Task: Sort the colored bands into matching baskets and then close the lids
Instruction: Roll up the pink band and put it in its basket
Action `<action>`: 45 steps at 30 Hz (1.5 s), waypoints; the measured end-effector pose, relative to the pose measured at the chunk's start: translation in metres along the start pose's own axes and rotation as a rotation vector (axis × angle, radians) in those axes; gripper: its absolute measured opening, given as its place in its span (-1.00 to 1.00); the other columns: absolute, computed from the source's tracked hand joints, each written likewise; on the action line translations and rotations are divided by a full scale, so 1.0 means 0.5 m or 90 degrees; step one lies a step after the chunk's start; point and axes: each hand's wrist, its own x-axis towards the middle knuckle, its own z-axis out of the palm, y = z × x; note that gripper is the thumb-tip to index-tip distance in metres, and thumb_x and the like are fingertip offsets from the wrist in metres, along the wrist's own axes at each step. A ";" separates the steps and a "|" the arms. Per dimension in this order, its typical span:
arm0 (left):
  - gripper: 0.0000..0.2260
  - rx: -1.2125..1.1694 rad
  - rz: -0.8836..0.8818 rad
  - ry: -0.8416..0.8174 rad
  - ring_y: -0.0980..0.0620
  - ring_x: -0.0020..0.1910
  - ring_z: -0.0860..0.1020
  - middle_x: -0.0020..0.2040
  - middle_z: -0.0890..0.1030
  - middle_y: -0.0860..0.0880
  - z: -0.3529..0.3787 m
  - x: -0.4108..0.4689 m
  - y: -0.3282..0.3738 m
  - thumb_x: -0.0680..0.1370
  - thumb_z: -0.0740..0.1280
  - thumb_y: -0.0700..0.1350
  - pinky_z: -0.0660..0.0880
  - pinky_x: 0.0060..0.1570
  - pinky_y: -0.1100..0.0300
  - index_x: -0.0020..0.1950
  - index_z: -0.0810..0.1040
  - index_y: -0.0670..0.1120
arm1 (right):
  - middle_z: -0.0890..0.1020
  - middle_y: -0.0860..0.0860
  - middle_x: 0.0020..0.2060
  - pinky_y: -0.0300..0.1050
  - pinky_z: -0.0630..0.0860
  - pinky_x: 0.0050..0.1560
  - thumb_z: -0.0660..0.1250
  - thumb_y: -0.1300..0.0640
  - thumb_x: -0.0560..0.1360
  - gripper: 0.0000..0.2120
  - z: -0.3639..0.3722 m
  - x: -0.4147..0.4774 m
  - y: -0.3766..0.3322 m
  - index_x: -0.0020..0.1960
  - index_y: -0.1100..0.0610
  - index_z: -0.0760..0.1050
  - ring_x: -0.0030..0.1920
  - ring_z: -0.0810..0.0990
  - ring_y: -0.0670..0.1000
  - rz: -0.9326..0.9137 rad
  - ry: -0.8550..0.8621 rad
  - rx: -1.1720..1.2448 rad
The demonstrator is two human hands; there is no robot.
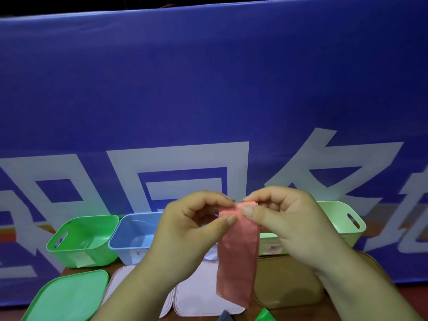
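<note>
Item 1: salmon-pink flat band (238, 258), 1 pc. Held up in the air at centre, in front of the basket row and above the lids. Top end is folded over; the rest hangs straight down w/ the lower end free.

Item 2: left hand (192, 230). Thumb + forefinger pinch the band's top-left edge. Other fingers are curled loosely behind and hold nothing else.

Item 3: right hand (289, 223). Thumb + forefinger pinch the folded top edge on its right side, other fingers curled toward the palm. Tips of both hands nearly meet over the fold.

Item 4: bright green plastic basket (69, 251), left end of row, lid off, slot handle in side wall. Paper label (81, 259) on front (writing too small to read).

Item 5: light blue plastic basket (129, 253), just beside item 4 on its right, lid off; right part hidden by the left hand.

Item 6: pale mint plastic basket (333, 216), right end of row, behind the right hand, lid off.

Item 7: bright green plastic lid (69, 295), flat on brown tabletop (246, 317), in front of item 4.

Items 8–9: left pale pink plastic lid (115, 281) and right pale pink plastic lid (201, 295), flat, side by side, partly under the left forearm.

Item 10: tan lid (289, 281), flat, in front of item 6.

Item 11: green strip end (265, 316), bottom edge, cut off by frame.

Backdrop: blue banner (208, 89) w/ large white characters.
</note>
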 end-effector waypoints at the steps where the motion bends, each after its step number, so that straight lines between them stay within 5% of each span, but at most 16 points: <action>1: -0.77 -0.002 -0.005 0.000 0.02 -0.11 0.69 -0.11 0.73 -0.01 -0.001 -0.001 0.001 0.40 0.49 -0.39 0.62 -0.09 0.22 -0.06 0.69 -0.10 | 0.73 0.09 -0.22 0.14 0.66 0.00 0.50 0.13 0.40 -0.89 0.000 0.000 0.001 -0.08 0.09 0.69 -0.17 0.73 0.11 0.001 -0.001 0.000; 8: -0.82 -0.053 -0.058 0.020 -0.10 -0.18 0.68 -0.19 0.72 -0.12 -0.001 -0.004 0.004 0.37 0.51 -0.31 0.64 -0.16 0.18 -0.12 0.73 -0.06 | 0.73 0.00 -0.18 0.02 0.66 -0.03 0.51 0.13 0.41 -0.87 0.001 -0.006 0.008 -0.06 -0.03 0.68 -0.14 0.72 0.01 -0.028 0.009 -0.028; 13: -0.83 -0.063 -0.069 0.025 -0.05 -0.20 0.68 -0.20 0.72 -0.09 -0.003 -0.003 0.010 0.30 0.49 -0.13 0.62 -0.20 0.23 -0.11 0.73 -0.03 | 0.72 0.08 -0.15 0.21 0.66 -0.02 0.53 0.13 0.36 -0.79 0.004 -0.017 0.008 -0.03 -0.05 0.67 -0.12 0.71 0.13 -0.053 -0.020 -0.001; 21: -0.85 -0.053 -0.066 0.007 0.12 -0.22 0.67 -0.22 0.72 0.00 -0.005 -0.004 0.017 0.34 0.45 -0.10 0.54 -0.23 0.36 -0.11 0.72 -0.06 | 0.72 0.05 -0.16 0.15 0.67 -0.09 0.52 0.21 0.40 -0.81 0.008 -0.022 0.009 -0.07 -0.05 0.68 -0.14 0.71 0.12 -0.083 -0.007 -0.021; 27: -0.81 -0.082 -0.043 -0.011 -0.15 -0.13 0.67 -0.14 0.71 -0.14 -0.007 -0.009 0.010 0.35 0.51 -0.22 0.63 -0.14 0.20 -0.05 0.70 -0.11 | 0.73 0.04 -0.17 -0.05 0.67 -0.08 0.51 0.29 0.40 -0.81 0.006 -0.020 0.013 -0.08 0.03 0.69 -0.14 0.72 0.04 -0.064 0.014 -0.001; 30: -0.82 -0.075 -0.027 -0.026 -0.13 -0.11 0.67 -0.12 0.72 -0.11 -0.008 -0.010 0.008 0.37 0.54 -0.27 0.64 -0.10 0.18 -0.07 0.71 -0.10 | 0.73 0.01 -0.17 -0.14 0.65 -0.10 0.51 0.26 0.39 -0.83 0.008 -0.021 0.011 -0.06 0.06 0.68 -0.13 0.72 -0.01 -0.056 0.015 -0.003; 45: -0.83 -0.062 -0.040 0.013 0.04 -0.20 0.68 -0.18 0.72 -0.04 -0.009 -0.008 0.010 0.31 0.49 -0.18 0.59 -0.19 0.26 -0.11 0.71 -0.07 | 0.73 -0.02 -0.17 -0.11 0.65 -0.05 0.49 0.19 0.42 -0.86 0.011 -0.016 0.007 -0.03 0.04 0.68 -0.12 0.71 -0.02 -0.055 0.003 -0.003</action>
